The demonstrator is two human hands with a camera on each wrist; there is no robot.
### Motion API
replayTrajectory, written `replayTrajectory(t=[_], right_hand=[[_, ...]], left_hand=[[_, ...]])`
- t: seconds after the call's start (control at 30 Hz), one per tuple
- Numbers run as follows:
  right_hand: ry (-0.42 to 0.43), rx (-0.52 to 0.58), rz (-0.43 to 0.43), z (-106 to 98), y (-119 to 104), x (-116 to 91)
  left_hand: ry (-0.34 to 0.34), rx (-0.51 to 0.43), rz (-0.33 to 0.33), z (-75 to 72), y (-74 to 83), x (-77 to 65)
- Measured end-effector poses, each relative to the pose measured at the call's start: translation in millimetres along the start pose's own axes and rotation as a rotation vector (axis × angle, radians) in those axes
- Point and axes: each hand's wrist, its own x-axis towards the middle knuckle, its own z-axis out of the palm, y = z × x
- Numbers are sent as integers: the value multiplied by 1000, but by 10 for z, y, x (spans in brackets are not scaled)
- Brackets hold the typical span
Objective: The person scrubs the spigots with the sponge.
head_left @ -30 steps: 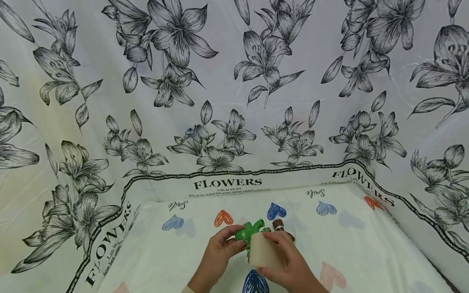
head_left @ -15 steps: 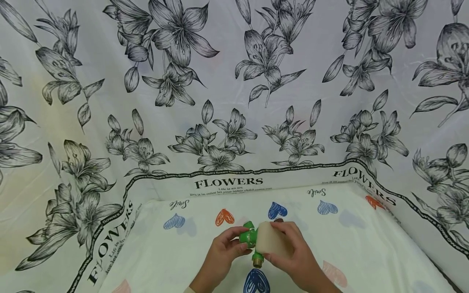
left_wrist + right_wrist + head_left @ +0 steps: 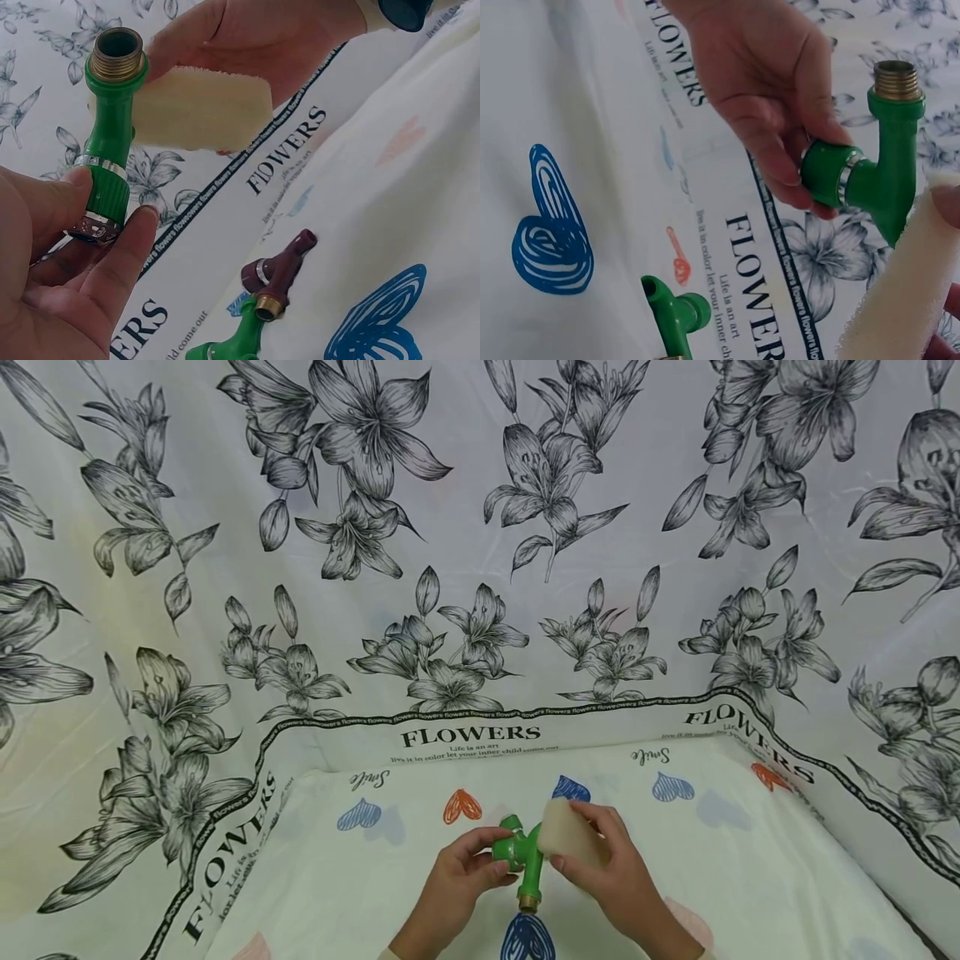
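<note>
Green tap (image 3: 531, 870), long axis front to back, brass end (image 3: 528, 902) nearest.

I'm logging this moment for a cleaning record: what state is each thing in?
Held green faucet, held in the air, threaded brass end uncapped
Sponge, held up close beside that faucet, contact unclear
Second green faucet, unheld, only partly in view
Brown faucet, lying unheld on the white cloth
Left hand, gripping the faucet
Right hand, gripping the sponge
</note>
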Motion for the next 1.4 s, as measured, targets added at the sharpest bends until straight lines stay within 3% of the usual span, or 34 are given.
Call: replayTrajectory(t=[0.23,0.4,0.5,0.67,1.07,1.4], right_hand=[[-57,67,57,71,-11,-58],[-175,106,59,129,-61,-125],[-247,121,43,150,-95,-167],[-298,102,-45,163,-140,-201],[-258,65,-5,129,-99,-141],[-116,-4,-112,59,-15,-82]], left_hand=[[48,32,6,-25,2,11],[86,50,6,-61,-27,25],[105,47,21,-69,-40,26],[128,44,47,-79,-68,27],[127,37,-8,-66,-42,28],[70,22,2,2,17,-6]])
